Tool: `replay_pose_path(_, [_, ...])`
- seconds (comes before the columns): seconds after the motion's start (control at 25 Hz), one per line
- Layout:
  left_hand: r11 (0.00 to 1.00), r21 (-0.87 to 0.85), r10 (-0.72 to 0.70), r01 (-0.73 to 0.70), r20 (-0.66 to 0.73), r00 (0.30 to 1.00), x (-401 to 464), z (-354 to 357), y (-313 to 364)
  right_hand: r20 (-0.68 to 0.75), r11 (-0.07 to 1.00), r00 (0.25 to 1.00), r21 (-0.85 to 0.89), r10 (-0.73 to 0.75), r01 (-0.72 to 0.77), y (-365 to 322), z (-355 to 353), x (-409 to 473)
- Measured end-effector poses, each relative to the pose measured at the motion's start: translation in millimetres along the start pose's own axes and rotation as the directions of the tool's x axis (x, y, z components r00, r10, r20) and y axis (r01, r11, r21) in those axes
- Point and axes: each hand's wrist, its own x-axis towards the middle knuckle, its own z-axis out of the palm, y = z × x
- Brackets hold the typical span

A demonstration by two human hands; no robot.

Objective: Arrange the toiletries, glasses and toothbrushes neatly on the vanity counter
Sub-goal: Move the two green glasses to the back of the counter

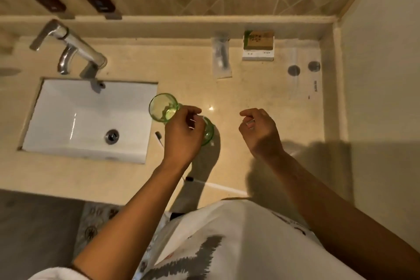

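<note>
While two green glasses (162, 107) are gripped by left hand (181, 129) at ctr, right hand (259, 127) is held loosely curled, empty; box (258, 45) & packet (221, 57) are set at 1 o'clock; toothbrush (204, 183) at 6 judged unplaced.

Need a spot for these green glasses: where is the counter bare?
Bare counter spans from the wrapped toothbrush and stacked boxes forward to the green glasses. Crowded: the back right corner, where clear packets lie.

Bare counter (261, 88) between glasses (162, 108) and box (258, 45).
</note>
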Motion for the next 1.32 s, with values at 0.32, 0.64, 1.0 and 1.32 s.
replay_pose_path(0.32, [0.964,-0.128,-0.247,0.233,-0.105,0.963,-69.6,-43.2,-64.9,0.207,0.996,0.975,-0.019,0.084,-0.082,-32.8,39.5,-31.3])
replay_pose_path(0.64, [0.955,-0.186,-0.232,0.232,0.021,0.973,-26.0,-88.1,-106.1,-0.032,0.991,0.992,-0.046,0.121,-0.122,-96.1,65.3,-30.9])
replay_pose_path(1.0, [0.98,-0.133,-0.112,0.149,0.25,0.962,54.6,-138.5,-122.1,-0.171,0.968,0.953,0.013,0.249,-0.25,-173.6,137.3,-27.8])
replay_pose_path(1.32, [0.952,-0.105,-0.252,0.286,0.257,0.933,97.6,-121.5,-106.4,-0.053,0.931,0.945,-0.165,0.322,-0.326,-166.1,129.5,4.6])
